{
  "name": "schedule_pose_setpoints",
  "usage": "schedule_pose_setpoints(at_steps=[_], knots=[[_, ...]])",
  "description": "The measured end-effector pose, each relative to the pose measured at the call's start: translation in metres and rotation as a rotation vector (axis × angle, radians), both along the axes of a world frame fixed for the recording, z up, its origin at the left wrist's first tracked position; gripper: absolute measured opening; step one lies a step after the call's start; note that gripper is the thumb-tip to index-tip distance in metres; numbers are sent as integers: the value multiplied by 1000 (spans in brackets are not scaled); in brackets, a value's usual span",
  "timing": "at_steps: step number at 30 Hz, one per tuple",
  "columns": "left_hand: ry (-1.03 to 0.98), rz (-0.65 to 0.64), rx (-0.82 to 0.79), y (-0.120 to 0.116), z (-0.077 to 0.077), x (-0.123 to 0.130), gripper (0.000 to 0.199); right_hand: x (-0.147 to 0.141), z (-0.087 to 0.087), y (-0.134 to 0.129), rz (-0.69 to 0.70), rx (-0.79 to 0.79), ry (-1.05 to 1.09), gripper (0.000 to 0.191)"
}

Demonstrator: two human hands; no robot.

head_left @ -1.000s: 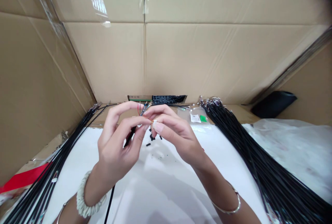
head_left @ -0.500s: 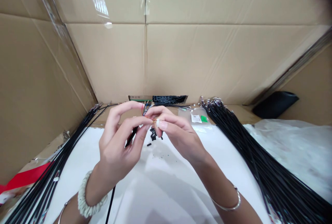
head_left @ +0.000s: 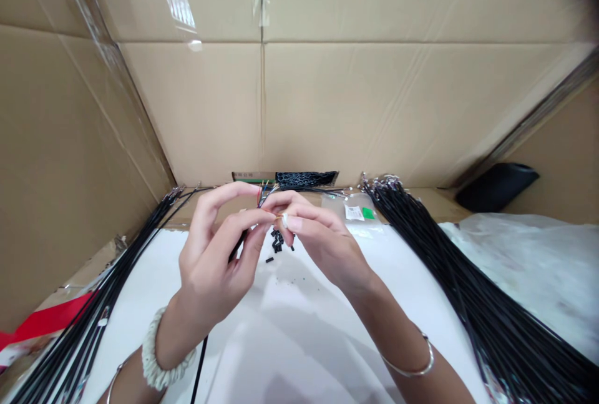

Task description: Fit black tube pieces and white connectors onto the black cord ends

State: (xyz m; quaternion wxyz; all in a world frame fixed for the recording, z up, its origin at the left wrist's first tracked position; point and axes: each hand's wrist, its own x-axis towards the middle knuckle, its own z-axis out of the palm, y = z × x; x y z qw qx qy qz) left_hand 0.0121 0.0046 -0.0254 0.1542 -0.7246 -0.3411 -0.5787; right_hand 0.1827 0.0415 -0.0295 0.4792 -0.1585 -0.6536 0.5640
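Observation:
My left hand is closed, thumb and forefinger pinching a thin orange wire of a black cable. The cable passes under that hand and hangs down toward the lower edge. Its other thin coloured wires fan out between my two hands. My right hand grips a small white connector between thumb and fingers. The orange wire's end meets the connector; whether it sits inside a hole is too small to tell. Small black tube pieces lie on the white table just beyond my fingers.
Bundles of black cables lie at the left and right. Cardboard walls enclose the back and sides. A labelled clear bag lies at the back. On the right are a black sleeve-like object and translucent plastic sheeting.
Both hands stay nearly in place. The coloured wires between them have shifted slightly, and the red wire's loop shows less. The white connector remains in my right fingers.

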Motion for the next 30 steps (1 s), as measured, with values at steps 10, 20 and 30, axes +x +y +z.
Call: schedule_pose_setpoints(at_steps=[10, 20, 30], knots=[[37, 12, 18, 0, 2, -1, 21, -1, 4, -4, -36, 38, -28, 31], [55, 34, 54, 0, 1, 0, 22, -2, 5, -11, -113, 109, -88, 29], [29, 37, 84, 2, -3, 3, 20, -3, 3, -10, -91, 127, -73, 29]])
